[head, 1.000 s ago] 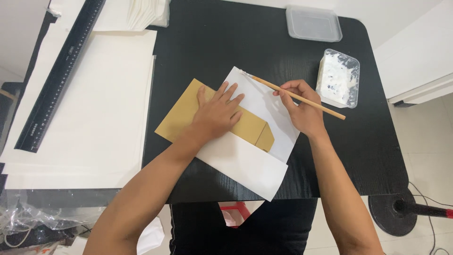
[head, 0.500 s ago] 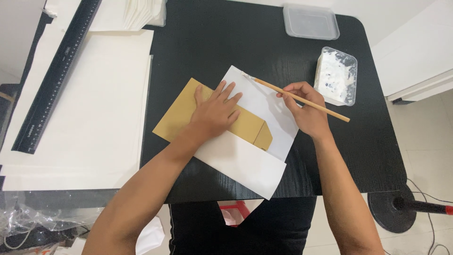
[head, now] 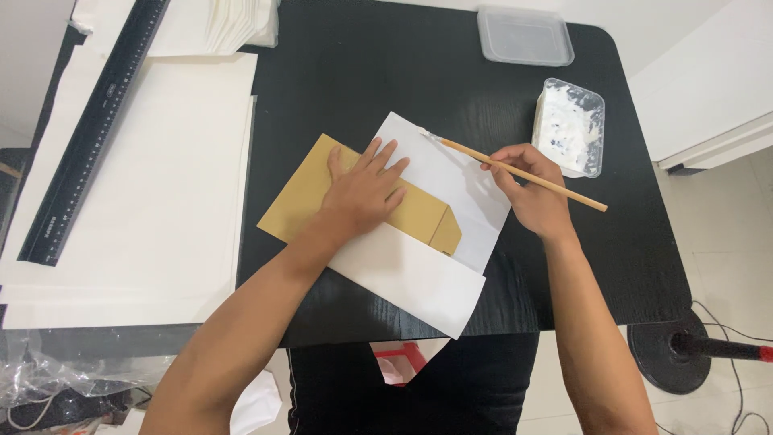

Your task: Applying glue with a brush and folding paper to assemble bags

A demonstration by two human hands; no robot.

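I see the right hand, fingers pinching the thin wooden brush, has carried its tip up to the white paper sheet's top corner (left hand stays flat, fingers spread, on the tan folded envelope).

Both forearms are bare from the elbows down, with no sleeves in view. The left hand, mid-frame, and the right hand, right of centre, wear no gloves, rings, watch or bracelets. Dark trousers show at the bottom centre.
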